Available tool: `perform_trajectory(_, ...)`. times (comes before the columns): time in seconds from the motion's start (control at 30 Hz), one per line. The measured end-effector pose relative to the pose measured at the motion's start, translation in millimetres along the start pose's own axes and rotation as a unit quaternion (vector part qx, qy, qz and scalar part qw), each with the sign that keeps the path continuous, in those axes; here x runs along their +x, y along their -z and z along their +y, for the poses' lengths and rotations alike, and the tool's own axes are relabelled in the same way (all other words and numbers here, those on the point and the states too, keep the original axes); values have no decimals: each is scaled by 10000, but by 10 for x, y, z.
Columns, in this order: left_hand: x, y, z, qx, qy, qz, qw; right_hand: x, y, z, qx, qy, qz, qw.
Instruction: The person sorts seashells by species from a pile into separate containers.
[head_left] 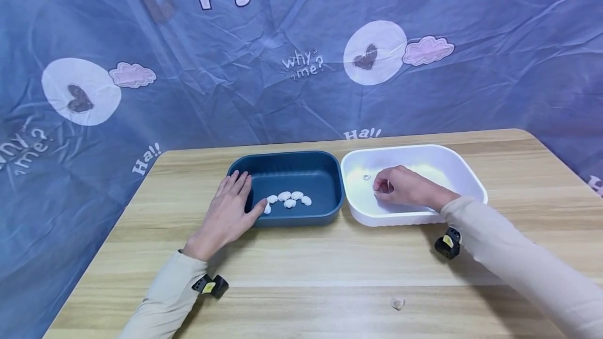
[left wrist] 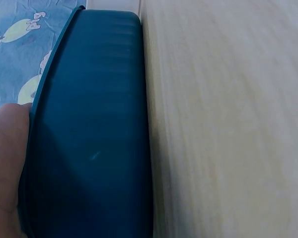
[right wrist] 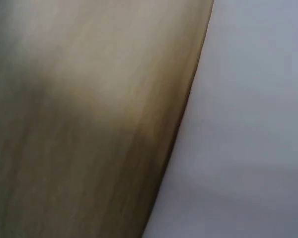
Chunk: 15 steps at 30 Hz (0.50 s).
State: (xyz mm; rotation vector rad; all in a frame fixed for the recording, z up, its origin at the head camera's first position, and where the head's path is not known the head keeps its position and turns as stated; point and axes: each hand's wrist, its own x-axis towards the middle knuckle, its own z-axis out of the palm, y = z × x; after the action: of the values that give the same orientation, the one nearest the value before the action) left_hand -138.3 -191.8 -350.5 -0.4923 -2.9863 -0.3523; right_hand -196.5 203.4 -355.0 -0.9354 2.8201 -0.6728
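Note:
My left hand rests on the left end of a dark blue tray, fingers extended over the rim and thumb along the front edge. In the left wrist view, part of the hand lies against the tray's rim. Several white shells lie inside the blue tray. My right hand reaches into a white tray with its fingers curled down towards the bottom. Whether the fingertips hold anything is hidden. Beside them in the white tray is a small pale translucent piece.
Both trays stand side by side on a wooden table. A small translucent shell-like piece lies near the front. Behind the table hangs a blue printed cloth. The right wrist view shows the white tray's outer wall.

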Motion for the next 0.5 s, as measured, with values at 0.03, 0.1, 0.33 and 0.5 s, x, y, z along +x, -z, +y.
perform_trajectory(0.03,-2,-4,-5,13,-11,16,10000,3,-3,-7,-10,0,-19,10000)
perform_trajectory(0.1,-4,-9,-9,21,-19,49,10000,6,-6,-21,-4,-39,-50,10000)
perform_trajectory(0.33,-3,-10,-1,-8,-26,66,10000,-1,2,-55,19,-195,-110,9997)
perform_trajectory(0.5,0,-9,1,-8,-26,55,10000,-2,-3,-56,54,-170,-80,9998)
